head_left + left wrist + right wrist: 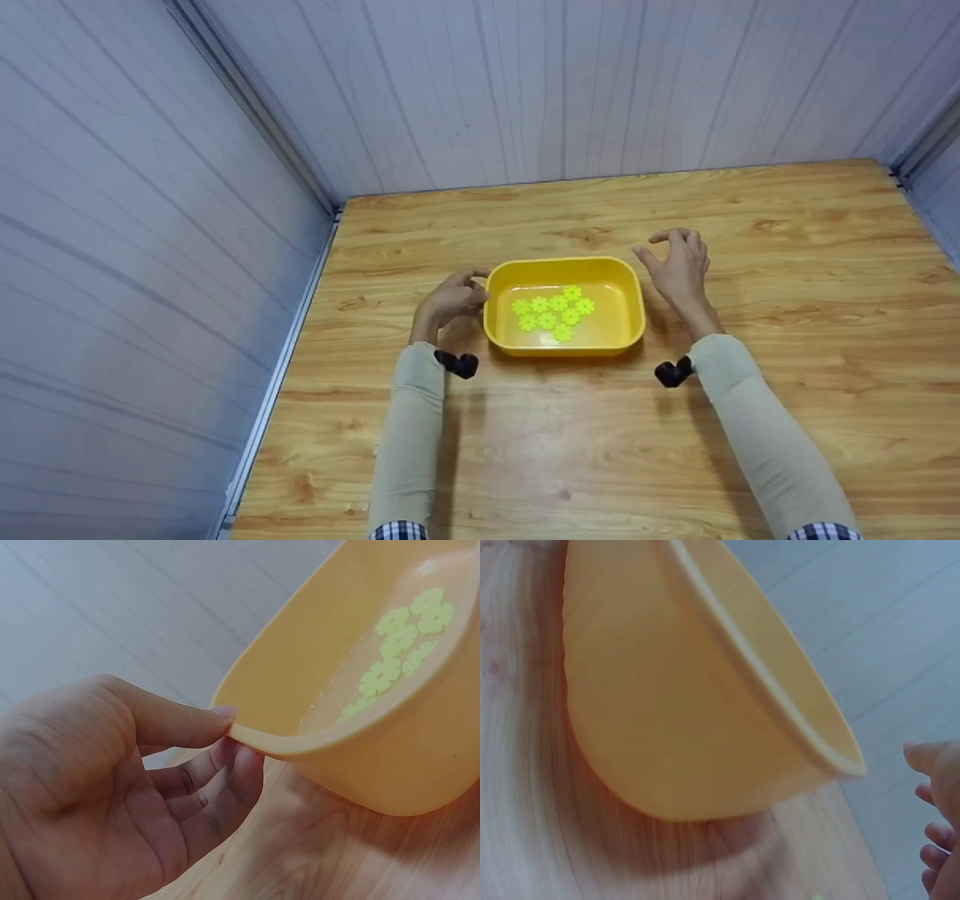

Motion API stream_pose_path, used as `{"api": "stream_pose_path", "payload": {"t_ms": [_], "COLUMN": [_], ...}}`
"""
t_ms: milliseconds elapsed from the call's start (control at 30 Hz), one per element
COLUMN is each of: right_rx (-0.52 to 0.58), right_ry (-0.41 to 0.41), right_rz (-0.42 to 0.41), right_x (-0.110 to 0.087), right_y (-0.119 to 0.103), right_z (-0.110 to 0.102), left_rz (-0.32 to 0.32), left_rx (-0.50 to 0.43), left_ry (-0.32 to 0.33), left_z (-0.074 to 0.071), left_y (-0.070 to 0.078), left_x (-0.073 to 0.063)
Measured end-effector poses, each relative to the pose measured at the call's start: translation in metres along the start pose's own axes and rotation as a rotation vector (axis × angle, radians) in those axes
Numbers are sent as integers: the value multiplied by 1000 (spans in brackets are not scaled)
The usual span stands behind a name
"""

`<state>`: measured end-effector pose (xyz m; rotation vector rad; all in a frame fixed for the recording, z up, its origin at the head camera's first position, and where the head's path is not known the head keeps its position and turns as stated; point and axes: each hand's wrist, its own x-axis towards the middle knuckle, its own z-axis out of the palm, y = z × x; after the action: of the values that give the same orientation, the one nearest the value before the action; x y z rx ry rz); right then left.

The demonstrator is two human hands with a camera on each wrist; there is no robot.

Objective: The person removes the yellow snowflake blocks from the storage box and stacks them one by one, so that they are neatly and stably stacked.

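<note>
A yellow plastic basin (565, 351) stands on the wooden table, its long side running left to right. Inside, several yellow-green flower-shaped pieces (559, 303) lie flat on its floor, mostly left of and around the middle. My left hand (454, 297) pinches the basin's left rim; the left wrist view shows the thumb (202, 725) on top and curled fingers beneath the edge. Beyond the basin's right end, my right hand (681, 271) is held apart from it, fingers loosely bent and thumb spread. In the right wrist view nothing is between these fingers (939, 834).
The wood-grain table (540, 442) extends around the basin on all sides. A pale panelled wall (525, 90) rises behind the table, and another wall (135, 262) borders it on the left. Small black cameras (459, 364) are strapped to both wrists over light sleeves.
</note>
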<state>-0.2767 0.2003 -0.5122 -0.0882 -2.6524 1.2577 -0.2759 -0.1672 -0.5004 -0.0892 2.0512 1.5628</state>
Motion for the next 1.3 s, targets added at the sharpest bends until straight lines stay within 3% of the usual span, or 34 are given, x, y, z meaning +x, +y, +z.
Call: {"api": "stream_pose_path", "payload": {"t_ms": [633,1300], "right_rx": [180,181], "right_ry": [-157,-327], "right_rz": [-123,-195], "right_x": [-16,-33], "right_y": [-40,-47], "right_z": [19,40], "left_rz": [28,28], "left_rx": [9,23], "left_ry": [1,-1], "left_z": [0,1], "left_y": [0,0], "left_x": [-1,-2]}}
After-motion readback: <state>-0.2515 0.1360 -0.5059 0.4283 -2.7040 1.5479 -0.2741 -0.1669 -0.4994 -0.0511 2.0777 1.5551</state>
